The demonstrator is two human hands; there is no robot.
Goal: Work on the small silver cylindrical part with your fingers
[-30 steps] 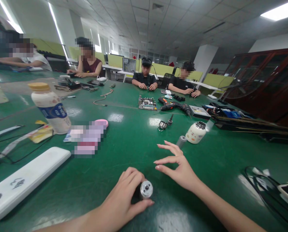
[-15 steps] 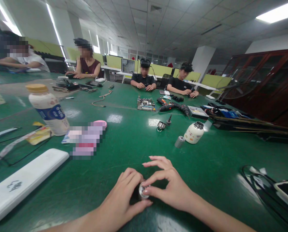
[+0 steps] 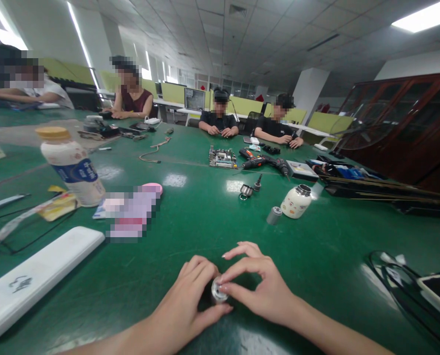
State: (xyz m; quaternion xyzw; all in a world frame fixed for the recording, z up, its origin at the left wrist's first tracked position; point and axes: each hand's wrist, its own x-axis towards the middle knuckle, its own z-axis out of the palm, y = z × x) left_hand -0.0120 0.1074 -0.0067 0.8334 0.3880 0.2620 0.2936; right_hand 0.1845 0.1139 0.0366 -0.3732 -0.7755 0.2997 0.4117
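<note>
My left hand is curled around a small silver metal cylinder, holding it upright at the table surface between thumb and fingers. At the cylinder's top end, the thumb and index finger of my right hand are pinched together; whatever lies between those tips is too small to make out. The other right fingers are raised and curved. Beyond the hands stand a grey metal cylinder and a cream patterned flask without a lid. A steel cap with a ring and a small dark plug-like part lie farther back.
At left are a white bar-shaped case, a milky drink bottle and a pink pouch-like item. Power drills and a circuit board lie farther off. Black cables are at right. Several people sit across the table.
My right hand's pinch has shifted slightly at the cylinder's top, and its raised fingers have drawn in a little. The left hand keeps its hold.
</note>
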